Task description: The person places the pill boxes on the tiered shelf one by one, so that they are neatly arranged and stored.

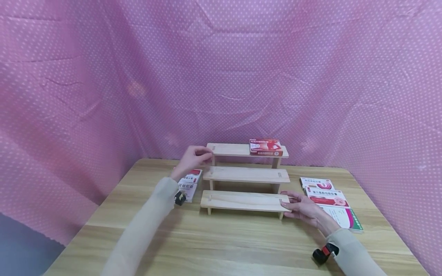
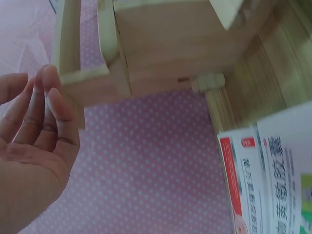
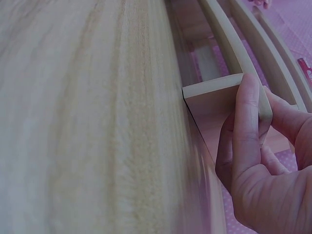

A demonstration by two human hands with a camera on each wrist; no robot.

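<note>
"While the right hand (image 1: 305, 210) is pinching the right end of the near step (image 1: 241, 201) of the wooden rack (image 1: 246, 174), what is the left hand (image 1: 194, 158) doing?"

"It is hanging at the far step's (image 1: 231, 149) left end, holding nothing, fingers loosely bent; whether they are touching wood, I cannot tell."

"And the rack?"

"It is standing on the table (image 1: 207, 245), a red box (image 1: 266, 147) lying on the far step's right, left boxes (image 1: 187, 188) and right boxes (image 1: 326, 196) flanking it."
</note>
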